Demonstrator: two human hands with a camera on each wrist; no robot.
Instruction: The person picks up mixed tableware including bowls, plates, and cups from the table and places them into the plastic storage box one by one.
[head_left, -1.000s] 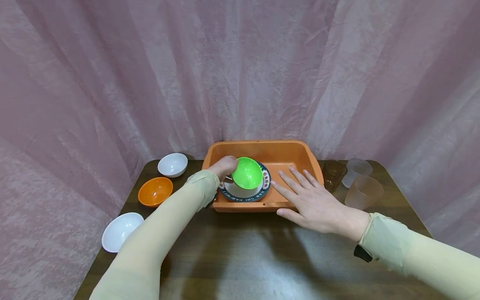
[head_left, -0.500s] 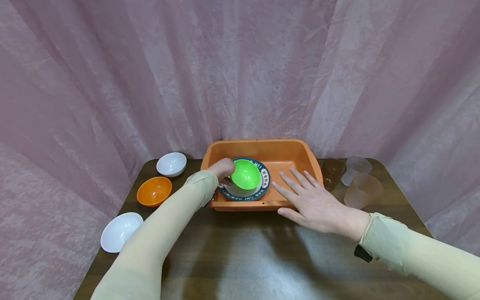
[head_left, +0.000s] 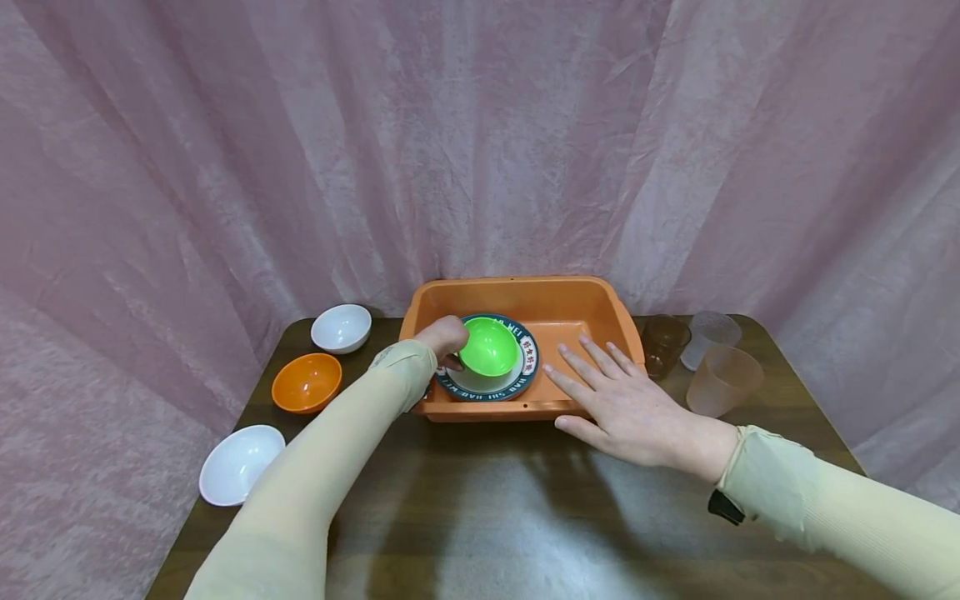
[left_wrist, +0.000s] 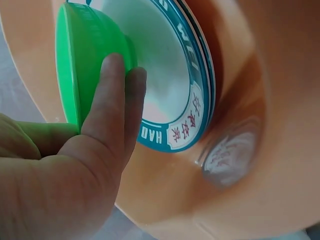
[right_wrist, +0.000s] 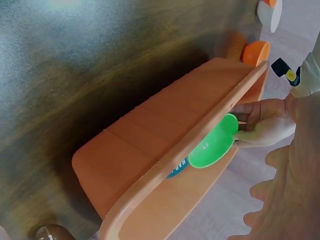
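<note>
My left hand [head_left: 446,337] pinches the rim of a green bowl [head_left: 491,347], thumb inside and fingers along its outer side. In the left wrist view the bowl [left_wrist: 92,60] is at the stacked plates [left_wrist: 160,65], which have a teal rim with lettering. These plates [head_left: 529,367] lie in the left part of an orange basin [head_left: 517,289]. My right hand [head_left: 630,408] is spread with straight fingers over the basin's front right edge, holding nothing. The right wrist view shows the green bowl [right_wrist: 215,142] behind the basin's wall [right_wrist: 150,125].
On the left of the wooden table [head_left: 480,517] stand a white bowl [head_left: 342,328], an orange bowl [head_left: 307,383] and another white bowl [head_left: 240,464]. To the right are a brown cup [head_left: 664,346], a clear cup [head_left: 710,337] and a pinkish cup [head_left: 724,382]. A pink curtain [head_left: 480,142] hangs behind.
The green bowl in my left hand has shifted slightly left over the plates and lies flatter, uncovering more of the far rim's lettering. My right hand has stayed almost still.
</note>
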